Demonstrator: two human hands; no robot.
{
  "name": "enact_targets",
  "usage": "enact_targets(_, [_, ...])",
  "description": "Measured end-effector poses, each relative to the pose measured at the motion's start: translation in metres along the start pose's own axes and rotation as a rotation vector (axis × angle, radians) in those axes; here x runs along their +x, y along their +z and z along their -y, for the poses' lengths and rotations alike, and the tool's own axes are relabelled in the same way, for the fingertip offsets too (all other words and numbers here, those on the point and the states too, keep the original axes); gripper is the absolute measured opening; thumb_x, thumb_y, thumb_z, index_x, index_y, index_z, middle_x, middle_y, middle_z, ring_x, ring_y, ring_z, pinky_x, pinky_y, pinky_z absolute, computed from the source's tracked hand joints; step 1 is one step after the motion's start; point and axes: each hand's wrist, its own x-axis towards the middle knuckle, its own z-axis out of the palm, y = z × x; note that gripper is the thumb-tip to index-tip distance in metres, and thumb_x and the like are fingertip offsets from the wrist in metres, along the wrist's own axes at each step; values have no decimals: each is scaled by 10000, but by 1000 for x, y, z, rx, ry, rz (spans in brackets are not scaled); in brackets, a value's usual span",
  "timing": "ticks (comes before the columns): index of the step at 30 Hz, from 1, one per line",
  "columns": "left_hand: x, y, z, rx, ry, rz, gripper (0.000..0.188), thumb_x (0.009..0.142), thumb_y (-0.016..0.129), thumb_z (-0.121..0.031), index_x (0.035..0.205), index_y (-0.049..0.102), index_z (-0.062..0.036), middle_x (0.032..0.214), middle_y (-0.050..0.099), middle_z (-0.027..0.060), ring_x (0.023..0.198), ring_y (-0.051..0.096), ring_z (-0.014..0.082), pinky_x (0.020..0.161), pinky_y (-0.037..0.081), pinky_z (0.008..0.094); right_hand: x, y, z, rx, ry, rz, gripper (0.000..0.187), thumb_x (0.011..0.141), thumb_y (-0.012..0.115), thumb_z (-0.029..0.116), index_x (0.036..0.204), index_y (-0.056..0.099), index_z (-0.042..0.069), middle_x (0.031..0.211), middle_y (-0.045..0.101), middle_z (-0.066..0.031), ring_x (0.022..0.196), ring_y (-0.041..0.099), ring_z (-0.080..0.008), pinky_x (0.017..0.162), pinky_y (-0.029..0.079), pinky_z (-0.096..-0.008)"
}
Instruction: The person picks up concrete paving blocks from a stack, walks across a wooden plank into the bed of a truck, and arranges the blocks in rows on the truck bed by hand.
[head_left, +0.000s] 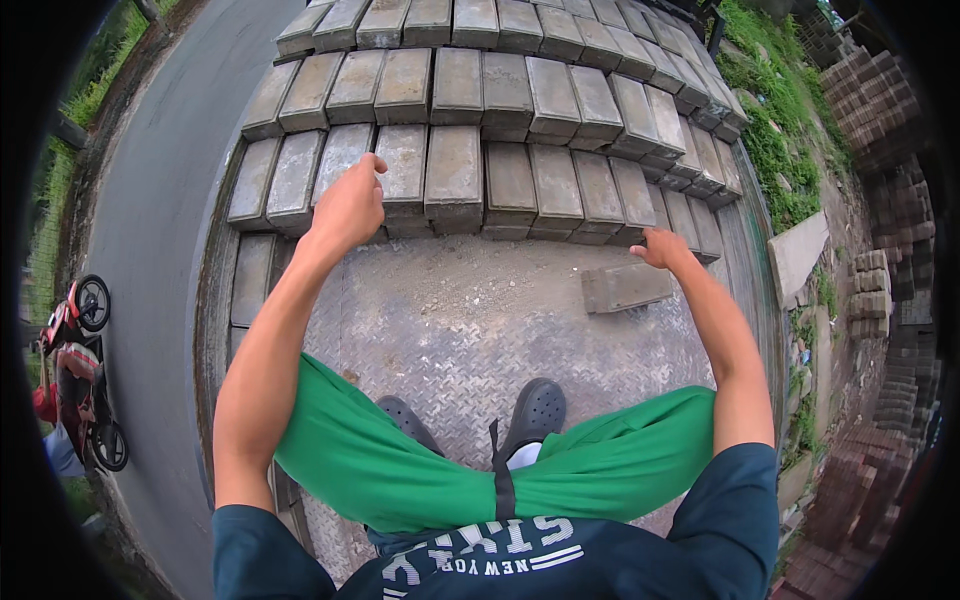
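Rows of grey rectangular concrete blocks (457, 178) are stacked in steps ahead of me. My left hand (350, 203) is over the left part of the nearest stacked row, its fingers loosely bent and nothing visible in them. It looks raised above the blocks, though contact cannot be made out. To the right, my right hand (664, 250) is by the front edge of the stack, with thumb and forefinger apart and the other fingers partly hidden. Just below it, a single loose block (627, 287) lies on the metal bed floor.
My dark clogs (534, 412) stand on the patterned metal floor (450, 345), strewn with grit. Low side rails (212, 330) border the bed. A road (150, 230) with a red motorcycle (82, 370) is at left. Grass (775, 170) and brick piles (870, 110) are at right.
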Motion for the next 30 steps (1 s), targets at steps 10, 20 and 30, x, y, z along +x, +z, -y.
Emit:
enact_targets(10, [-10,-5,-48,281,184,375,580,829,696,-323,1304,527,-36,1178,649,205,1123,614,352,972,462,428,-9,80,-38,-344,-414,13,1357,515,876,577,1548,116,134,1526,324,-100,1442,261,-279,1153,262,-506])
enact_targets(20, [-14,93,-125,-74,158,729,536,884,655,-388,1216,578,24,1099,678,206,1017,668,308,890,513,391,-11,115,-67,106,-486,-235,1036,741,653,696,1494,300,78,1464,405,-155,1386,341,-319,1142,280,-467])
enact_targets(30, [-22,383,-298,-475,-347,605,1060,784,686,-607,1437,256,109,1431,403,308,1343,420,374,1093,371,408,20,161,-91,882,225,-73,878,884,513,643,1467,328,13,1441,422,-267,1361,383,-397,1118,327,-447])
